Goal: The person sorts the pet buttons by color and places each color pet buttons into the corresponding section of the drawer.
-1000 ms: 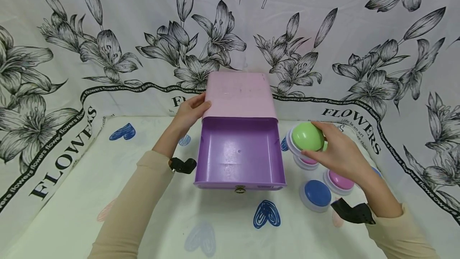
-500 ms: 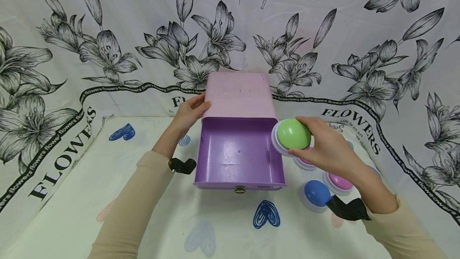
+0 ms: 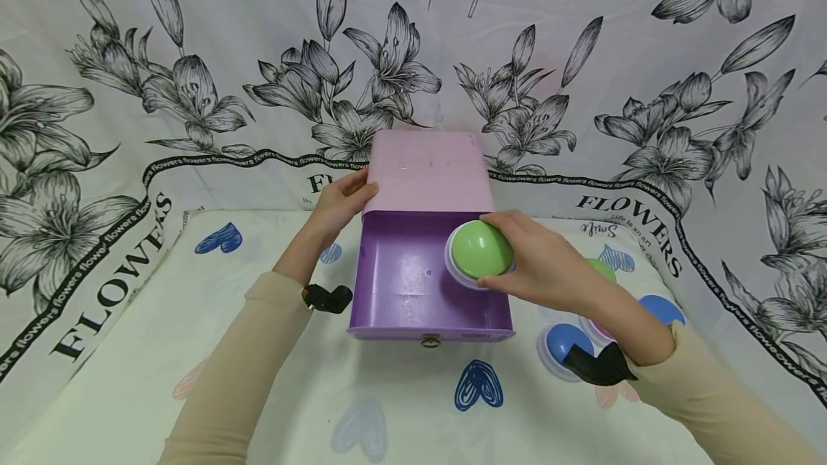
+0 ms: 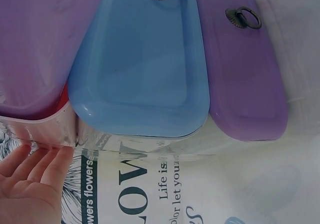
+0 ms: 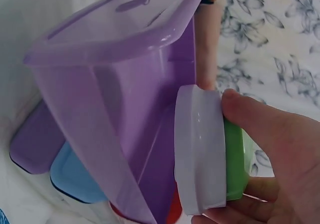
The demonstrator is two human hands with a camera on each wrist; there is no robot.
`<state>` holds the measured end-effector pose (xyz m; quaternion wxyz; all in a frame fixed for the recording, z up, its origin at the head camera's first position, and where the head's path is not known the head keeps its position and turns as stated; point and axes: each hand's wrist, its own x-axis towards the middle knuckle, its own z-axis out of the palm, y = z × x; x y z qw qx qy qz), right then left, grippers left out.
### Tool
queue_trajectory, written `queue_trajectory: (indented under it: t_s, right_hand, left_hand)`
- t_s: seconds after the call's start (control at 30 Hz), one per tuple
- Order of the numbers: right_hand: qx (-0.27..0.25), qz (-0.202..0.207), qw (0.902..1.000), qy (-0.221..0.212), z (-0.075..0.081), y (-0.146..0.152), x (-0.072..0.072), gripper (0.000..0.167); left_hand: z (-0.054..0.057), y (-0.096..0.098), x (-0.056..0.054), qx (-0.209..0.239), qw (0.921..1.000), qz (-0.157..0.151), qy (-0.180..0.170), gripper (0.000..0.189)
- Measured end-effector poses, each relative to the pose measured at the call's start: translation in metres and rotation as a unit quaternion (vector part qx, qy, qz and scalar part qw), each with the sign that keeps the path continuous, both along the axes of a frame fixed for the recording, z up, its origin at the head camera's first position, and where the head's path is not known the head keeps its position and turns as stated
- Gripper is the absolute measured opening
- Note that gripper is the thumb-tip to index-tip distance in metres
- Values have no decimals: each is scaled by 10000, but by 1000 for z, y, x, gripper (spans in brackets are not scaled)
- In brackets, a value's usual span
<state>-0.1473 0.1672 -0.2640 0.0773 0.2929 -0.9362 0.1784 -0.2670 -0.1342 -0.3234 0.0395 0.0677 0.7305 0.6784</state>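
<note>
Green-topped tub (image 3: 481, 250) moved over purple drawer (image 3: 400, 307); right hand (image 3: 549, 264) grips it, thumb spread.

The person's left arm (image 3: 229, 372) stretches from near left toward the far middle, the left hand (image 3: 342, 201) nearly straight-fingered. The right arm (image 3: 717, 386) slants in from near right, the right hand (image 3: 545, 260) pinching, thumb nearer.

The drawer (image 3: 400, 257) is purple, its casing (image 3: 429, 171) pale pink. The round container (image 3: 481, 250) at the drawer's two o'clock is green over white, another container (image 3: 566, 341) at four o'clock blue over white. Blue and pink hearts (image 3: 472, 380) dot the cream cloth (image 3: 291, 386); black flowers (image 3: 194, 85) pattern the white backdrop (image 3: 278, 13).
</note>
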Motion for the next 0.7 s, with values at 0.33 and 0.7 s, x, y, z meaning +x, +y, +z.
queue_trajectory:
  t_s: [0.33, 0.7]
  right_hand:
    - [410, 357, 9985, 5, 1, -28, -9, 79]
    - [645, 722, 9951, -220, 3, -51, -23, 77]
  left_hand:
    - [-5, -1, -5, -143, 9999, 68, -33, 62]
    - [-4, -1, -3, -146, 9998, 93, 31, 62]
